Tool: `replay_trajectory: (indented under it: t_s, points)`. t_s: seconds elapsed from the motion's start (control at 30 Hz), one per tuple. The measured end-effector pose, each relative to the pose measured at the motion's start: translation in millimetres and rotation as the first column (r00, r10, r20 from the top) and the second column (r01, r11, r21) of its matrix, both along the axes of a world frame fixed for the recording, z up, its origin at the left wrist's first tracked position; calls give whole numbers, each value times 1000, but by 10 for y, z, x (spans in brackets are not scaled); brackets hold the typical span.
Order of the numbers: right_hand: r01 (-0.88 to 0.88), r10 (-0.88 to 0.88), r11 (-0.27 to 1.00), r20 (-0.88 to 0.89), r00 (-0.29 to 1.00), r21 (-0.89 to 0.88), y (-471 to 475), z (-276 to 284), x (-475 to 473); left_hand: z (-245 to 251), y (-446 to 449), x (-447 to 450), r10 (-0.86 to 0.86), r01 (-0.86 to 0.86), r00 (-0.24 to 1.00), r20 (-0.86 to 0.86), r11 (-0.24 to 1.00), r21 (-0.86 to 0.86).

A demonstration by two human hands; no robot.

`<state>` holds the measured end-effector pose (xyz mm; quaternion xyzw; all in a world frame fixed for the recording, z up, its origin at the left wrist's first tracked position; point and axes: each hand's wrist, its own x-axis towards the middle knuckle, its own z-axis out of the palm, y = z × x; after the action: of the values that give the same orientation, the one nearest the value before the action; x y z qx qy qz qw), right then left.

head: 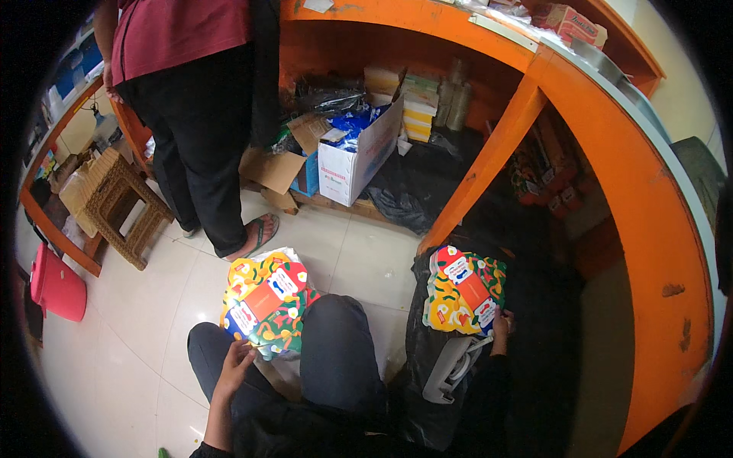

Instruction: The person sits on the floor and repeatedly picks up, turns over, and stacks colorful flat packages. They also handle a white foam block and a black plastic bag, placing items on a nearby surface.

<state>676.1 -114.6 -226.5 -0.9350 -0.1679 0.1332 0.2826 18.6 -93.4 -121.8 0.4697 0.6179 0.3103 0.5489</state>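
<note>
A stack of colourful die-cut printed cardboard sheets [266,306] rests between my knees, patterned in yellow, green and red. My left hand [233,363] pinches its lower left edge between thumb and fingers. To the right, a second stack of the same printed sheets [467,289] lies on black plastic sheeting [421,355]. At that stack's lower right corner, my right hand [502,325] has its fingers around the edge. Just below lies a grey plastic tool [452,369], perhaps a tape dispenser.
A person in black trousers [197,131] stands ahead on the left. An orange wooden counter [624,189] curves along the right, its post [487,166] slanting down near the right stack. Open cardboard boxes [358,149] sit under it. A woven-pattern stool [123,206] and pink bin [60,283] stand left.
</note>
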Motion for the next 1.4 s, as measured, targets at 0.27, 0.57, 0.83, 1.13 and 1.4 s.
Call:
replay_trajectory:
  t_s: [0.27,0.57,0.83,1.13,1.4]
  points:
    - [-472,772,552,208,600,-688,137,509,-1310,-296,44,-110,31,-30,998,-50,999,24]
    - [-536,777,614,325,539,-579,441,436,-1594,-741,248,-343,69,7,940,-335,975,222]
    - [-523,799,598,397,452,-608,372,206,-1530,-1031,700,-465,262,18,865,-427,836,549]
    - [-685,745,656,412,524,-316,398,497,-2536,-1743,1195,-776,218,-187,760,-612,976,114]
    - [-871,897,372,118,426,321,948,195,-4701,-1609,969,-680,261,-220,709,-655,965,146]
